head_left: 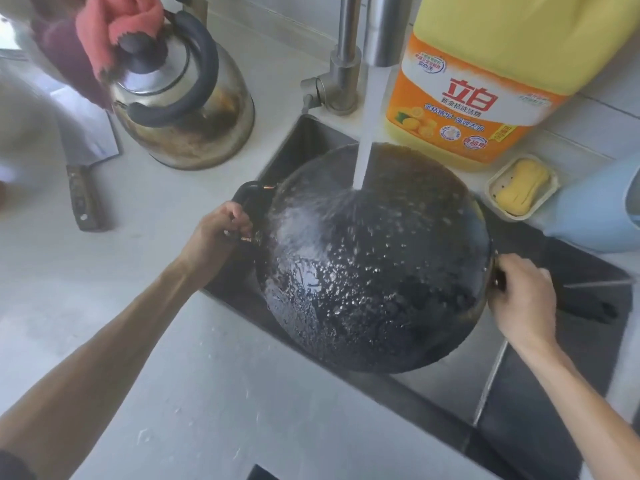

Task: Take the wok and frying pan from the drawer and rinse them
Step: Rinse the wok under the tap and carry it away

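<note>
Both hands are gripping the wok (374, 268), bottom up & tilted over the sink (519, 386), so water is hitting the sooty underside and draining off. Left hand (216, 233) is curling round the loop handle; right hand (523, 299) is closing on the opposite rim, prob. a second handle, hidden under the fingers. Further back, the tap (349, 53) is running a stream onto the wok's upper part. Kettle (183, 95), soap jug (485, 81) and soap dish (523, 188) are standing on the counter (166, 341), off to the sides. Frying pan isn't clearly visible.
</note>
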The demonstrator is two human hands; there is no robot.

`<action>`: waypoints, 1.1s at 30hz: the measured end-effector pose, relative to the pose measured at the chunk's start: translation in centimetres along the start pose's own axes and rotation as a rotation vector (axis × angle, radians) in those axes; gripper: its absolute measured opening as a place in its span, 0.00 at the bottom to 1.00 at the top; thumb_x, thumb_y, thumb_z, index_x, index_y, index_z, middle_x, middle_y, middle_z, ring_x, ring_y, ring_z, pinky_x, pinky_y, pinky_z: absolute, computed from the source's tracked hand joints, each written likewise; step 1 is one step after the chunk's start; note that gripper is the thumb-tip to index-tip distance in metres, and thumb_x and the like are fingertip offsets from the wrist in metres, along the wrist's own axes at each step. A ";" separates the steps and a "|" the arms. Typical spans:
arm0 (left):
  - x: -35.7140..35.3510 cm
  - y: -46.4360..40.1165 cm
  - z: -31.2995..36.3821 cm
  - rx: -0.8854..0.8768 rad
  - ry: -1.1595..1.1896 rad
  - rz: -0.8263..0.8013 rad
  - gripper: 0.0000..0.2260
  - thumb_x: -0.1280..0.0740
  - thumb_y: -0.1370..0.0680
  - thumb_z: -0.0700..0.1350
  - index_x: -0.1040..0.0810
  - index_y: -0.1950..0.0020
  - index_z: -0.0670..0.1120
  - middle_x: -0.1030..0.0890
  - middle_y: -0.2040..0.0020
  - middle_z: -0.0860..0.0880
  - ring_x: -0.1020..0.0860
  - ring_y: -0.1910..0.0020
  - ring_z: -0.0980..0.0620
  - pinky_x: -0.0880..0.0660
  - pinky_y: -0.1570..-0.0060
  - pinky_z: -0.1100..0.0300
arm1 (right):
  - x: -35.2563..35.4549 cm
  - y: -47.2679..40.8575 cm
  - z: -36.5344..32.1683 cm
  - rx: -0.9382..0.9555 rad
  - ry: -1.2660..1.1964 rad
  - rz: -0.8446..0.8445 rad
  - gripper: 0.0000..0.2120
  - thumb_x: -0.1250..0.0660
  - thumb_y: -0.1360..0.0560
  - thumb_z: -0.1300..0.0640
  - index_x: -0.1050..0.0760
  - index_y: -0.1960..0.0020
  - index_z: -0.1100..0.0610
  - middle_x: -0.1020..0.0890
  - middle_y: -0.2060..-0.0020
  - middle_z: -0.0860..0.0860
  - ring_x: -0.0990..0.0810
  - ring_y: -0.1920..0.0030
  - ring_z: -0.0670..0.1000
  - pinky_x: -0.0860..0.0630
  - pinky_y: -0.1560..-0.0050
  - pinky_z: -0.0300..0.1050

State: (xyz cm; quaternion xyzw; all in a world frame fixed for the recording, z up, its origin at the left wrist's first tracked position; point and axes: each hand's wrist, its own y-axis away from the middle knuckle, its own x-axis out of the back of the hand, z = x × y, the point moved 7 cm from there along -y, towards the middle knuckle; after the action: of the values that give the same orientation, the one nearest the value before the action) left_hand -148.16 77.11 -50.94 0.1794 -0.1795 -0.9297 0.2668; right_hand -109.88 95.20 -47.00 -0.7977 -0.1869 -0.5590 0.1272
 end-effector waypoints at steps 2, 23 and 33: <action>0.1 -0.5 0.0 0.003 -0.051 -0.008 0.18 0.47 0.34 0.32 0.25 0.70 0.52 0.26 0.71 0.56 0.27 0.69 0.56 0.35 0.61 0.59 | 0.0 0.7 0.1 -0.008 0.013 0.041 0.19 0.36 0.36 0.77 0.38 0.66 0.54 0.35 0.71 0.46 0.38 0.66 0.52 0.49 0.63 0.45; -2.3 0.1 7.6 -0.083 -0.226 -0.028 0.11 0.43 0.33 0.37 0.27 0.64 0.52 0.33 0.69 0.55 0.34 0.67 0.54 0.36 0.63 0.62 | -8.8 1.5 0.1 -0.297 -0.408 -0.334 0.10 0.41 0.22 0.58 0.25 0.60 0.59 0.23 0.63 0.49 0.26 0.58 0.53 0.34 0.63 0.46; -0.8 0.9 2.4 -0.034 -0.023 0.015 0.13 0.46 0.27 0.33 0.33 0.64 0.50 0.34 0.71 0.57 0.34 0.71 0.57 0.34 0.68 0.66 | -4.2 -0.2 1.2 -0.022 -0.283 -0.354 0.14 0.35 0.28 0.68 0.28 0.55 0.49 0.23 0.58 0.49 0.25 0.57 0.51 0.32 0.60 0.48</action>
State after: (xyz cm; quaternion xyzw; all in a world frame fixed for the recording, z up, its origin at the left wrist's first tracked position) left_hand -148.17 77.37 -48.30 0.1628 -0.1679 -0.9327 0.2746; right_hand -110.21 95.25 -51.32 -0.8243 -0.3338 -0.4572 -0.0089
